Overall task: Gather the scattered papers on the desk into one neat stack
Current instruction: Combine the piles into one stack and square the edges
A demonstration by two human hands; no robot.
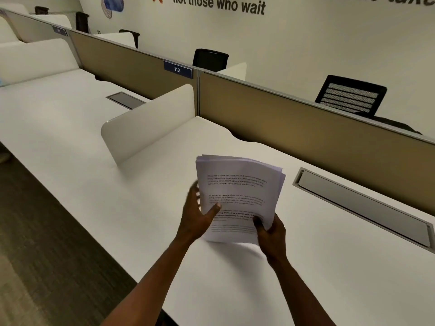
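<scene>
A bundle of white printed papers (237,184) is held up above the white desk (235,290), its far edges fanned and uneven. My right hand (270,234) grips the bundle's near right corner, thumb on the top sheet. My left hand (197,212) is at the bundle's left edge, thumb across the front and fingers spread and blurred beside it. I see no loose sheets elsewhere on the desk.
A white rounded divider (150,121) stands to the left of the papers. A tan partition (306,135) runs along the back of the desk. A grey cable hatch (362,205) lies to the right. Black chairs (350,95) stand behind the partition. Carpet is at left.
</scene>
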